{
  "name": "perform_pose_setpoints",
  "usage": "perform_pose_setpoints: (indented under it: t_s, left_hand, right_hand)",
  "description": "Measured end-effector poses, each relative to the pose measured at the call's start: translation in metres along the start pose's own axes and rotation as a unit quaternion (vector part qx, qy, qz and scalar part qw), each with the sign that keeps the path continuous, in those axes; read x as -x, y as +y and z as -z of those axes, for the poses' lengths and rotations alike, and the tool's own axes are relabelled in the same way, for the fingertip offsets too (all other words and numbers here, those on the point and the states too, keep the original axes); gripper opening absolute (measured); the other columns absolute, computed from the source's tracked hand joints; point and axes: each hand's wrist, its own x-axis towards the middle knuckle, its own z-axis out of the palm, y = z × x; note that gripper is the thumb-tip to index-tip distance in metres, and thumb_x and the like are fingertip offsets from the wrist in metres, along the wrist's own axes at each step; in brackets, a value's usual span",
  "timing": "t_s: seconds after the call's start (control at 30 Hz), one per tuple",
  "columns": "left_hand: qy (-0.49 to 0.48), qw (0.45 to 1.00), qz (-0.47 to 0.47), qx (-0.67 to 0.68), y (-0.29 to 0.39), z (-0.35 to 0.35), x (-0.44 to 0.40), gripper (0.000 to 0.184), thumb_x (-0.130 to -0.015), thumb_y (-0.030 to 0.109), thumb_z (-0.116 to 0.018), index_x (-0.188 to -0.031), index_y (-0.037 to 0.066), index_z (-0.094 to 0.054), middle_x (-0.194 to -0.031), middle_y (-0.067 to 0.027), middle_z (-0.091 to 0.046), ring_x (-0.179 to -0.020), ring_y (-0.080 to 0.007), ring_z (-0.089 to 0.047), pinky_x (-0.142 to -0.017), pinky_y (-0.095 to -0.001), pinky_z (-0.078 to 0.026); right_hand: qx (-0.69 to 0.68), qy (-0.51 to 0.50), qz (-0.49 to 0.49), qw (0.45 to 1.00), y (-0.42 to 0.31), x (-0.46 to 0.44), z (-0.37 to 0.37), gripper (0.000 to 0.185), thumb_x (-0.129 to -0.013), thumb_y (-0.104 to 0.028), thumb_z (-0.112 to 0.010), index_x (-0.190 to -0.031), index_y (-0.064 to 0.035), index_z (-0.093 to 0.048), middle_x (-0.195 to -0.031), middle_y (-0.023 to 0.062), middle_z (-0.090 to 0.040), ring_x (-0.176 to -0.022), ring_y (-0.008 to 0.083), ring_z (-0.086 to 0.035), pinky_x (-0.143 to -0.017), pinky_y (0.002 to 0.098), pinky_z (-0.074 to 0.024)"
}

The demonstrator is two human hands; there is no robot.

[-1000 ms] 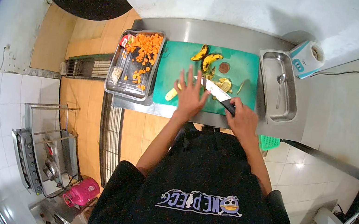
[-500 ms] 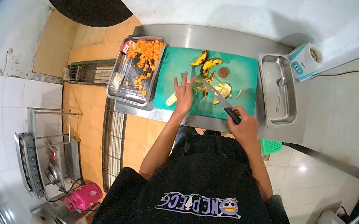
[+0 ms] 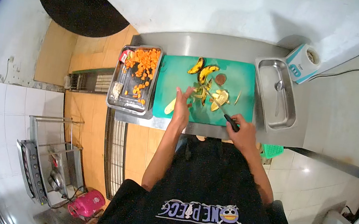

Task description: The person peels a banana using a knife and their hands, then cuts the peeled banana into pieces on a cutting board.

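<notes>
My right hand [image 3: 243, 132] is wrapped round the black handle of a knife [image 3: 214, 100], whose blade points up and left over banana peels [image 3: 205, 92]. On the green cutting board [image 3: 172, 68], my left hand [image 3: 181, 107] stands on edge with its fingers extended, holding nothing that shows. Just left of it lies a peeled banana piece [image 3: 170, 106], partly hidden by the hand. Two spotted bananas [image 3: 208, 72] rest near the board's back edge, beside a round brown disc [image 3: 221, 79]. More pale peel pieces [image 3: 220, 100] lie under and beside the blade.
Left of the board, a metal tray [image 3: 110, 96] holds orange carrot slices [image 3: 146, 61], a red packet and a small clear bag. At the right are a steel basin [image 3: 269, 70] with a spoon and a white-and-blue appliance [image 3: 303, 63]. A green basket [image 3: 272, 151] is below the counter edge.
My left hand has turned from palm down with spread fingers to on edge. The knife blade has tilted more steeply over the peels. The whole view has shifted, with the counter lower in it.
</notes>
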Motion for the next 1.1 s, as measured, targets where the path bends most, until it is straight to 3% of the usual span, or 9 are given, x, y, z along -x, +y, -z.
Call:
perform_pose_setpoints:
  t_s: [0.2, 0.33, 0.53, 0.63, 0.67, 0.7, 0.73, 0.8, 1.1]
  left_hand:
    - [-0.072, 0.942, 0.110, 0.307, 0.009, 0.001, 0.007, 0.097, -0.096, 0.078, -0.017, -0.151, 0.002, -0.042, -0.167, -0.0174, -0.016, -0.154, -0.0290, -0.002, -0.120, -0.0511, -0.005]
    - [-0.092, 0.921, 0.130, 0.356, 0.016, 0.000, 0.012, 0.100, -0.095, 0.080, -0.018, -0.151, 0.000, -0.040, -0.168, -0.0158, -0.013, -0.154, -0.0302, 0.003, -0.120, -0.0500, -0.003]
    - [-0.099, 0.920, 0.107, 0.363, 0.013, 0.016, 0.011, 0.092, -0.096, 0.077, -0.023, -0.152, 0.007, -0.040, -0.166, -0.0158, -0.022, -0.154, -0.0325, -0.004, -0.116, -0.0534, -0.019]
    - [-0.063, 0.960, 0.058, 0.267, -0.001, 0.018, 0.004, 0.085, -0.096, 0.073, -0.034, -0.153, 0.010, -0.041, -0.164, -0.0192, -0.025, -0.152, -0.0341, -0.015, -0.109, -0.0533, -0.029]
    - [0.005, 0.997, -0.061, -0.056, -0.027, 0.014, -0.009, 0.082, -0.097, 0.070, -0.038, -0.153, 0.010, -0.040, -0.162, -0.0214, -0.028, -0.150, -0.0363, -0.020, -0.109, -0.0532, -0.029]
    - [0.072, 0.910, -0.172, -0.370, -0.030, -0.001, -0.010, 0.078, -0.098, 0.066, -0.042, -0.153, 0.011, -0.040, -0.159, -0.0237, -0.030, -0.148, -0.0384, -0.024, -0.110, -0.0531, -0.029]
    - [0.075, 0.913, -0.170, -0.364, -0.037, -0.011, 0.004, 0.078, -0.098, 0.066, -0.042, -0.153, 0.011, -0.040, -0.159, -0.0237, -0.030, -0.148, -0.0384, -0.024, -0.110, -0.0531, -0.029]
    - [-0.030, 0.707, -0.329, -0.626, -0.008, -0.044, 0.062, 0.082, -0.094, 0.068, -0.046, -0.155, 0.014, -0.039, -0.165, -0.0263, -0.016, -0.151, -0.0472, -0.014, -0.108, -0.0648, -0.025]
    - [-0.081, 0.672, -0.350, -0.647, -0.020, -0.058, 0.063, 0.082, -0.087, 0.079, -0.045, -0.156, 0.036, -0.037, -0.168, -0.0225, -0.009, -0.152, -0.0493, -0.009, -0.108, -0.0707, -0.019]
  right_hand:
    - [-0.047, -0.091, 0.010, 0.995, -0.009, 0.004, 0.007, 0.024, -0.086, -0.023, -0.074, -0.099, -0.0046, -0.065, -0.086, 0.0163, -0.074, -0.077, 0.0338, -0.073, -0.068, 0.0404, -0.0555]
    - [-0.029, -0.054, -0.013, 0.998, -0.002, 0.001, 0.001, 0.025, -0.086, -0.023, -0.074, -0.100, -0.0043, -0.065, -0.086, 0.0178, -0.074, -0.076, 0.0350, -0.073, -0.068, 0.0416, -0.0552]
    - [-0.012, -0.009, -0.024, 1.000, 0.005, 0.002, 0.001, 0.025, -0.085, -0.025, -0.075, -0.098, -0.0064, -0.066, -0.085, 0.0175, -0.073, -0.077, 0.0366, -0.072, -0.067, 0.0431, -0.0550]
    - [0.109, -0.047, 0.010, 0.993, -0.007, 0.006, 0.011, 0.023, -0.083, -0.026, -0.076, -0.097, -0.0105, -0.067, -0.083, 0.0134, -0.073, -0.076, 0.0357, -0.070, -0.065, 0.0436, -0.0542]
    - [0.105, -0.023, 0.030, 0.994, -0.005, 0.006, 0.008, 0.021, -0.082, -0.026, -0.076, -0.097, -0.0126, -0.067, -0.084, 0.0109, -0.072, -0.076, 0.0346, -0.070, -0.064, 0.0438, -0.0538]
    - [0.102, 0.001, 0.051, 0.993, -0.005, 0.006, 0.008, 0.020, -0.081, -0.025, -0.076, -0.096, -0.0146, -0.068, -0.085, 0.0084, -0.072, -0.076, 0.0336, -0.069, -0.064, 0.0440, -0.0534]
    - [0.107, -0.003, 0.054, 0.993, -0.005, 0.004, 0.008, 0.020, -0.081, -0.025, -0.076, -0.096, -0.0146, -0.068, -0.085, 0.0084, -0.072, -0.076, 0.0336, -0.069, -0.064, 0.0440, -0.0534]
    - [0.152, -0.003, 0.066, 0.986, -0.008, 0.000, 0.010, 0.022, -0.082, -0.028, -0.074, -0.098, -0.0165, -0.065, -0.095, 0.0048, -0.070, -0.079, 0.0313, -0.070, -0.064, 0.0432, -0.0549]
    - [0.148, 0.042, 0.129, 0.980, -0.010, 0.002, 0.014, 0.021, -0.079, -0.024, -0.076, -0.097, -0.0173, -0.067, -0.091, 0.0032, -0.070, -0.078, 0.0278, -0.070, -0.063, 0.0416, -0.0551]
